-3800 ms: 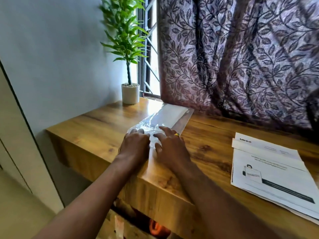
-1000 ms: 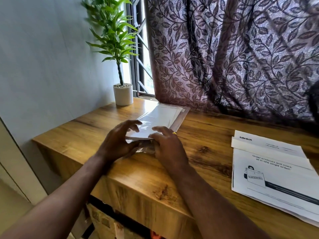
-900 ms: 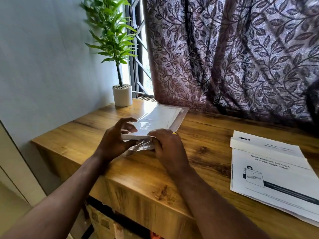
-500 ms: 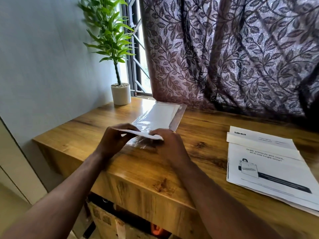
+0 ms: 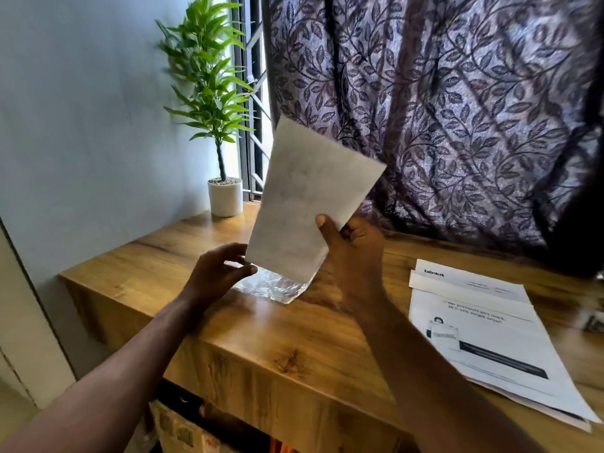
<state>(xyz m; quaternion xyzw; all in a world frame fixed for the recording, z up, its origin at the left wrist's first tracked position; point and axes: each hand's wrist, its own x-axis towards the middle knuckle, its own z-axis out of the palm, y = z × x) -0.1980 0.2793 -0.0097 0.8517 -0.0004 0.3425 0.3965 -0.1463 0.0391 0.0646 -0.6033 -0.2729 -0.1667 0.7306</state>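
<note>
My right hand (image 5: 351, 253) pinches a white sheet of paper (image 5: 307, 204) by its lower right edge, thumb in front, and holds it up nearly upright above the wooden desk (image 5: 294, 328). Below the sheet lies a clear plastic sleeve (image 5: 274, 287) on the desk, crinkled at its near end. My left hand (image 5: 217, 273) rests at the sleeve's left end, fingers curled around the plastic opening. The sheet hides the sleeve's far part.
A white pot with a green plant (image 5: 225, 196) stands at the desk's far left corner by the window. A leaf-patterned curtain (image 5: 441, 109) hangs behind. Printed papers (image 5: 483, 335) lie on the right of the desk. Boxes sit under the desk.
The white sheet has come out of the plastic sleeve and now stands raised in my right hand. My left hand stays low on the sleeve's open end.
</note>
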